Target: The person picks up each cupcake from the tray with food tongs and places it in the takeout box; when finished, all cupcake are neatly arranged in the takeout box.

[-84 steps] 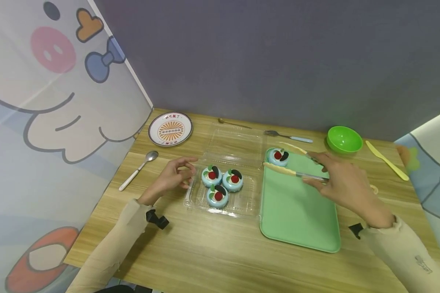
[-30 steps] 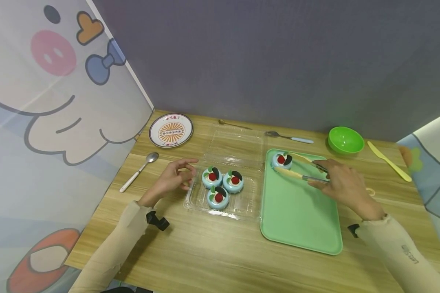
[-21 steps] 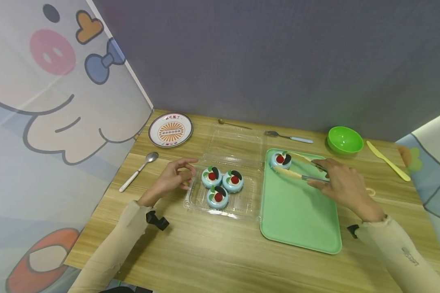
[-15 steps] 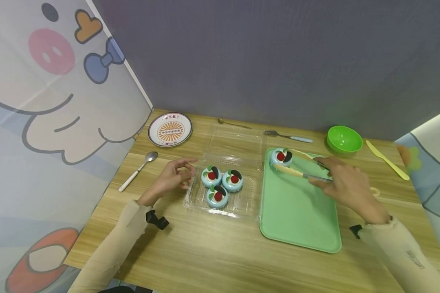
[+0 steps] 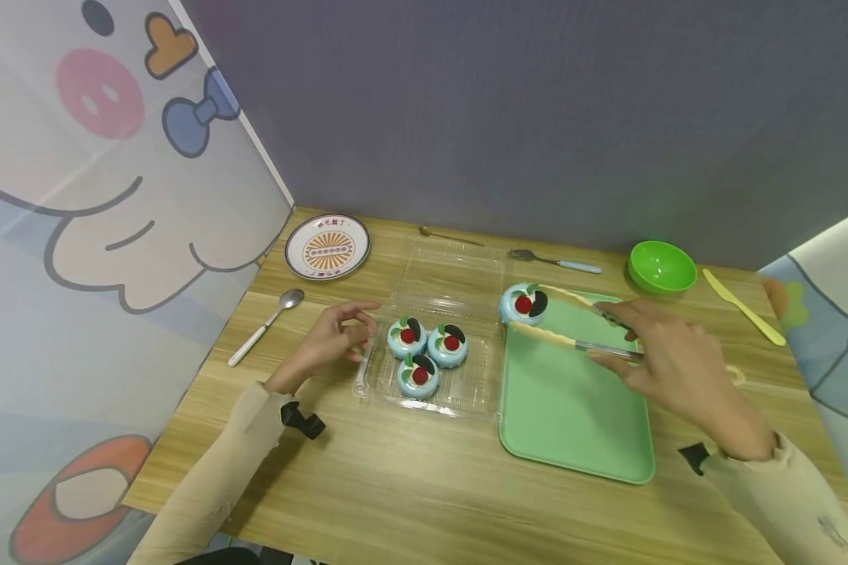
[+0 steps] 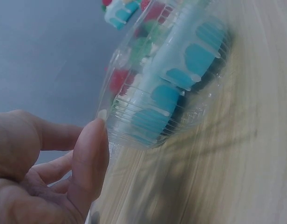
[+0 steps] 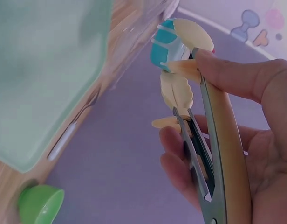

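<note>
My right hand (image 5: 685, 369) grips a pair of tongs (image 7: 222, 154) with cream-coloured tips. Between the tips sits a light-blue toy cake (image 5: 523, 304) topped with a red berry, a dark oval and green leaves. It hangs above the far left corner of the green tray (image 5: 572, 424), beside the container. My left hand (image 5: 328, 341) is at the left edge of the clear plastic container (image 5: 477, 392), fingers loosely bent; in the left wrist view a fingertip (image 6: 99, 126) touches its side. Three similar cakes (image 5: 418, 377) sit grouped in the container's left part, its lid (image 5: 452, 275) folded back.
A patterned plate (image 5: 327, 247) and a spoon (image 5: 265, 328) lie at left. Along the back are a thin long-handled spoon (image 5: 452, 236), a fork (image 5: 554, 262) and a green bowl (image 5: 662, 267). A yellow knife (image 5: 743, 306) lies at right. Walls stand behind and beside the table.
The tongs took hold of the cake on the tray and raised it, then carried it left toward the container. My left hand has stayed in place.
</note>
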A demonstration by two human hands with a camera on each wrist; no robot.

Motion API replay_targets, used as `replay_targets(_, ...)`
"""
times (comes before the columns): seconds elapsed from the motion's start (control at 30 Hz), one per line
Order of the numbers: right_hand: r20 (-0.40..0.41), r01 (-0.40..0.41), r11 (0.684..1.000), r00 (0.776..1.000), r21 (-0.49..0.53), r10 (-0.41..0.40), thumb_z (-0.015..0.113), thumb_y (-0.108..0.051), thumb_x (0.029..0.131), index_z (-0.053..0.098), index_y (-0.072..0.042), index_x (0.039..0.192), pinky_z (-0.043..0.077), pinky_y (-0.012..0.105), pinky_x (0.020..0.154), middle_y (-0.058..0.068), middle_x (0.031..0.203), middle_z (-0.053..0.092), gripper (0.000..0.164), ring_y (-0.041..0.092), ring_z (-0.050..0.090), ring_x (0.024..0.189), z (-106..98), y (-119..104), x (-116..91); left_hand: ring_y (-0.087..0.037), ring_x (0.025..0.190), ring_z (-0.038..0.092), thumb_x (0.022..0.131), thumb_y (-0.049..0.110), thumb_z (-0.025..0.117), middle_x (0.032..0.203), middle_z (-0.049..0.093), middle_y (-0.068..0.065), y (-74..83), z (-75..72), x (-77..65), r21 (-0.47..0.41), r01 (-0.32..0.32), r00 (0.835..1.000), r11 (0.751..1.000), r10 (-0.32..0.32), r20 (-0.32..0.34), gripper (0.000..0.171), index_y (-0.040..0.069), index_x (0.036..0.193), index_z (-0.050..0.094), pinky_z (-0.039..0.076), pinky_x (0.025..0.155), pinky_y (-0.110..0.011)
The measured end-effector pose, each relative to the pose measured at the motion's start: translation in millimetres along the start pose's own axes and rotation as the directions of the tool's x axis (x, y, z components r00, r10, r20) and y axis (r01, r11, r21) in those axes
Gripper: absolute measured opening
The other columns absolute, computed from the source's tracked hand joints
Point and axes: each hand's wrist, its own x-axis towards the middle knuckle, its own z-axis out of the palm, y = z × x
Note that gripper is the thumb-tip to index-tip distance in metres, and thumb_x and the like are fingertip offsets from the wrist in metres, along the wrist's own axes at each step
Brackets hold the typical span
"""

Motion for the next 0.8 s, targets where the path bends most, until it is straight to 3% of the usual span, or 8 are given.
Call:
replay_targets(0.13,0.007,0.062,0.998,0.998,0.002,-0.062,0.085,-0.045,0.072,0.061,-0.027,0.131,0.031,0.024,0.037,-0.004,0.105,0.07,0.066,0.016,0.068,0.073,-2,-15,0,-0.014,0.07,0.063,0.095,0.003,0.058,0.115,0.056,-0.02,-0.7,-0.9,0.3,0.005,-0.002,1.0,1.0,0.002,0.002,0.049,0.01,0.143,0.048,0.064,0.057,-0.032)
replay_targets(0.27,0.05,0.126,0.992,0.991,0.011,-0.126,0.083,-0.042,0.074,0.06,-0.027,0.132,0.032,0.021,0.039,-0.006,0.114,0.069,0.065,0.013,0.068,0.076,-2,-29,-2,-0.014,0.07,0.063,0.096,0.004,0.058,0.115,0.056,-0.019,-1.0,-1.2,0.5,0.013,-0.004,1.0,1.0,0.004,0.002,0.048,0.011,0.143,0.048,0.064,0.057,-0.033)
replay_targets(0.5,0.159,0.176,0.984,0.971,0.014,-0.176,0.078,-0.047,0.079,0.056,-0.027,0.136,0.028,0.017,0.037,-0.01,0.124,0.064,0.065,-0.001,0.057,0.06,3,-47,-4,-0.014,0.07,0.063,0.095,0.004,0.059,0.114,0.056,-0.017,-0.1,-0.8,0.0,0.015,-0.009,1.0,1.0,0.009,-0.005,0.049,0.01,0.142,0.049,0.064,0.056,-0.033)
replay_targets(0.8,0.194,0.254,0.966,0.947,0.039,-0.257,0.081,-0.043,0.077,0.061,-0.018,0.13,0.035,0.015,0.043,-0.007,0.116,0.067,0.062,0.0,0.053,0.059,11,-59,-1,-0.016,0.071,0.063,0.095,0.004,0.059,0.113,0.056,-0.018,-1.2,-0.3,0.3,0.012,-0.008,1.0,1.0,0.008,0.0,0.049,0.011,0.142,0.049,0.064,0.056,-0.033)
